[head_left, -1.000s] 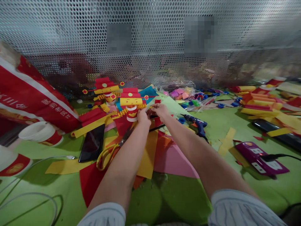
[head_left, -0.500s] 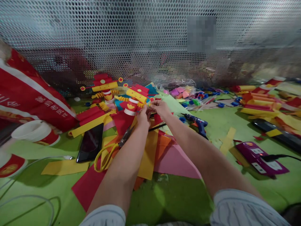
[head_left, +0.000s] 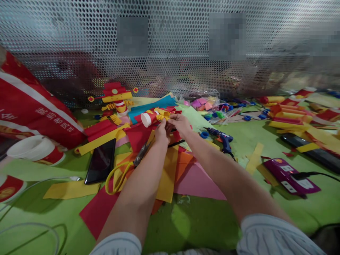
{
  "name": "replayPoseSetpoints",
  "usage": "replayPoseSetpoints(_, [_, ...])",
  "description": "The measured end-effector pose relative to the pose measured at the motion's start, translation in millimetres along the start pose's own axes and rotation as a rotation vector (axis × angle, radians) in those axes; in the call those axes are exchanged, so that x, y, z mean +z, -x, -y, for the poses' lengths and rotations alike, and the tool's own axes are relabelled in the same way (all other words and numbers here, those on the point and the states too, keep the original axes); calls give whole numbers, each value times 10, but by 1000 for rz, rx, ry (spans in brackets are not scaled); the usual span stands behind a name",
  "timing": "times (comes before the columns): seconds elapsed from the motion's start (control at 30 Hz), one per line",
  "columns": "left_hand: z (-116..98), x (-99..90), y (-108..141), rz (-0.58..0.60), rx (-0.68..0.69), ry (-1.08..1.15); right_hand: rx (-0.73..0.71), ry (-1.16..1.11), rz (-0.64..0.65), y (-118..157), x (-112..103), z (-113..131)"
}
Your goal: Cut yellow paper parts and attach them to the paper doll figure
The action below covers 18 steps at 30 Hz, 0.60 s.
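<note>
My left hand [head_left: 161,131] and my right hand [head_left: 180,124] meet over the middle of the table. Their fingers are pinched at a yellow pleated paper strip [head_left: 161,117], which joins a paper cup figure [head_left: 146,119]. The figure lies on its side with its white cup end facing left; its red and yellow top is partly behind my fingers. Beneath my left forearm lies a cutting tool with a dark handle [head_left: 142,154] and a yellow cord [head_left: 114,180]. A finished-looking cup figure with a red hat [head_left: 117,97] stands upright behind, to the left.
Coloured paper sheets [head_left: 198,180] spread under my arms. A black phone [head_left: 101,162] and white paper cups [head_left: 34,147] lie left, beside a red bag [head_left: 39,102]. To the right are a blue glue gun [head_left: 224,138] and a purple power strip [head_left: 290,175]. A perforated metal screen [head_left: 170,42] rises behind.
The cup figure at my hands has gone from upright to lying on its side, its base now facing left. My hands have stayed almost in place.
</note>
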<state>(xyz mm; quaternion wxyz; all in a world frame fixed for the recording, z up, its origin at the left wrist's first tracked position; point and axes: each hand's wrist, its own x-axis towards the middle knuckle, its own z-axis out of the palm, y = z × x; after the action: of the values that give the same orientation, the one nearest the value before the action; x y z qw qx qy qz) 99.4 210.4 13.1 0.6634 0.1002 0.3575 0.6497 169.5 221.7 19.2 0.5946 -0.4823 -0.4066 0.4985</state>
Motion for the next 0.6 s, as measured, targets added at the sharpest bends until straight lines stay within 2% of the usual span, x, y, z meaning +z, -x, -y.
replayPoseSetpoints(0.33, [-2,-2,2,-4,-41,-19,58,-60,-52,52,18,-21])
replayPoseSetpoints(0.6, [-2,6,7,2,-42,-41,58,-13,-71,113,4,59])
